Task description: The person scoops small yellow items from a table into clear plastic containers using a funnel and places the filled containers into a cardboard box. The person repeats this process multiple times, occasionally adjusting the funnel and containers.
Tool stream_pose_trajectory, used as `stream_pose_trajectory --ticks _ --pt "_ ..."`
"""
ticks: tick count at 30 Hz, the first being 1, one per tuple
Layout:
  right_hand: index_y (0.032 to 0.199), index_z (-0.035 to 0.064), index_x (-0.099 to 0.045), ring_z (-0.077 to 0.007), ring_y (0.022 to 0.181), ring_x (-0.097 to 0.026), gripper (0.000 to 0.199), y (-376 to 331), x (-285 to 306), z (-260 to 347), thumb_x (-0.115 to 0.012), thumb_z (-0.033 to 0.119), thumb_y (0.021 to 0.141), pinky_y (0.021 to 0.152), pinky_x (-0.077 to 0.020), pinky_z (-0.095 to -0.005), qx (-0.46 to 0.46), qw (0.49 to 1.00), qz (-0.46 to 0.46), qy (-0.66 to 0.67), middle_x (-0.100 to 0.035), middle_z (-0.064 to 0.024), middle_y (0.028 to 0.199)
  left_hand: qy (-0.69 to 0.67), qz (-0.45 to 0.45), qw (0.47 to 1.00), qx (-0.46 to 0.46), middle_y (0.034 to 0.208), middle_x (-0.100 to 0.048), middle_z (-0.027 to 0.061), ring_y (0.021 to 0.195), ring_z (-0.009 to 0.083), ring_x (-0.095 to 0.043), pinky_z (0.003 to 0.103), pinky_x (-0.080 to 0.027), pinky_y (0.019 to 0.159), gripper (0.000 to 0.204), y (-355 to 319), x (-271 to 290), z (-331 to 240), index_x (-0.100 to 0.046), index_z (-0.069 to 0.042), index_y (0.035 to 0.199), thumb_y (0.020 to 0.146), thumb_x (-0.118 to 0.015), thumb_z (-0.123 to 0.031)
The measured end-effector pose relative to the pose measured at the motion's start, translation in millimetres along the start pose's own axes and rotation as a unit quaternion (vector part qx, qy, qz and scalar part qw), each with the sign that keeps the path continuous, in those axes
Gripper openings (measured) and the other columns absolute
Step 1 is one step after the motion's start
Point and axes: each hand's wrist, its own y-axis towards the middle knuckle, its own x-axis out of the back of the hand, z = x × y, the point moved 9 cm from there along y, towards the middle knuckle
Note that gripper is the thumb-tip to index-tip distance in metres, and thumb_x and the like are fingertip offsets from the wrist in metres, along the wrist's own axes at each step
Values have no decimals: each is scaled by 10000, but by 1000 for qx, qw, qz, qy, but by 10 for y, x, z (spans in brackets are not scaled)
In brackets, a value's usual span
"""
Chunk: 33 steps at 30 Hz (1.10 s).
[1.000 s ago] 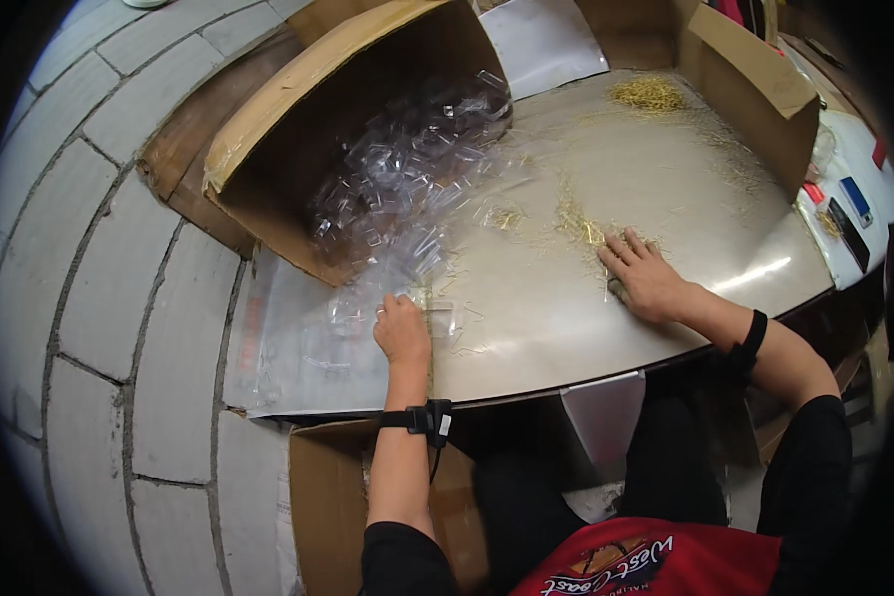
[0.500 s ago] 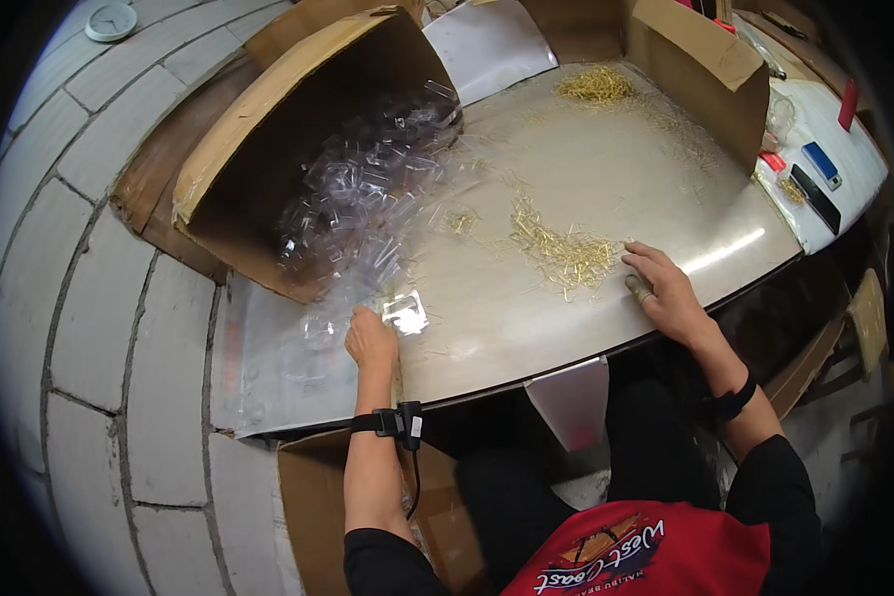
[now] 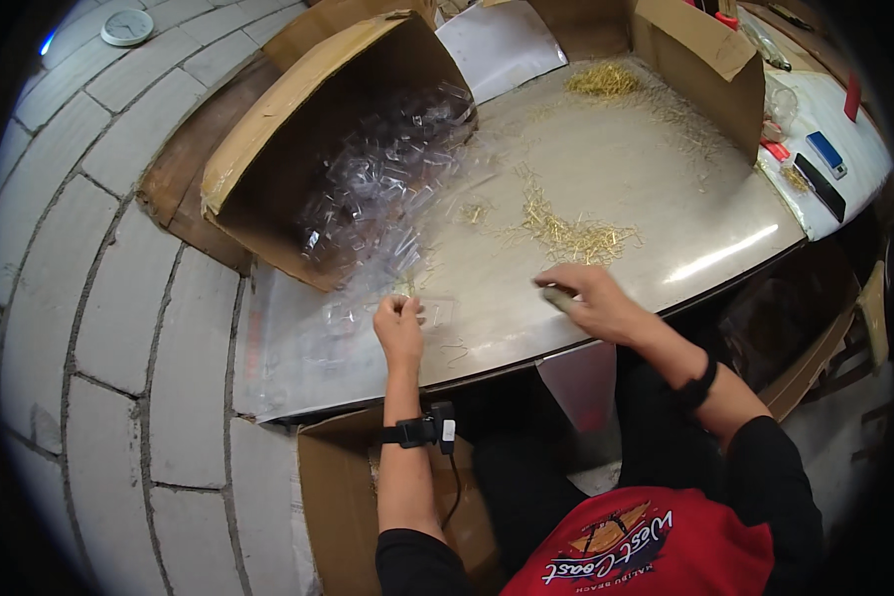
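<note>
My left hand is over the near left of the worktable, its fingers pinched together at the edge of a small clear plastic piece. Just beyond it, a heap of similar clear plastic pieces spills out of a tipped cardboard box. To the right, my right hand hovers above the near part of the table with thumb and fingers drawn together. Whatever lies between its fingertips is too small to make out. A loose pile of thin gold-coloured wire pieces lies beyond the right hand.
Another gold wire pile lies at the far side of the metal tabletop, beside an upright cardboard piece. A white-covered surface at right bears a blue box and a black phone-like object. An open carton stands below the table edge.
My right hand has left the near gold wire pile and moved left, toward my left hand, its fingers closing. The left hand stays by the clear plastic piece. The view has shifted slightly.
</note>
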Motion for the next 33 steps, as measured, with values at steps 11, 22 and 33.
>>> stream_pose_trajectory --ticks 11,22,33 --pt "1193 -55 -496 -332 913 -641 675 119 -1382 -267 -481 545 885 656 -578 -395 -333 812 245 412 -604 -259 1046 -92 13 973 -210 968 -560 112 845 179 -576 259 -515 657 41 -559 -177 -754 -548 26 838 811 -568 50" --pt "988 -37 -581 -190 552 -589 617 195 -1587 -285 -434 558 911 462 -480 -314 -311 827 149 443 -601 -127 692 -142 -24 975 -170 862 -528 67 740 138 -521 243 -446 669 69 -581 -97 -716 -587 38 820 771 -601 85" --pt "814 18 -621 -102 505 -499 354 613 -1817 -416 -515 328 948 437 -394 -285 -224 871 13 437 -531 -17 602 -4 -193 952 -239 797 -491 126 789 286 -492 362 -409 757 93 -769 108 -744 -497 18 757 742 -565 80"
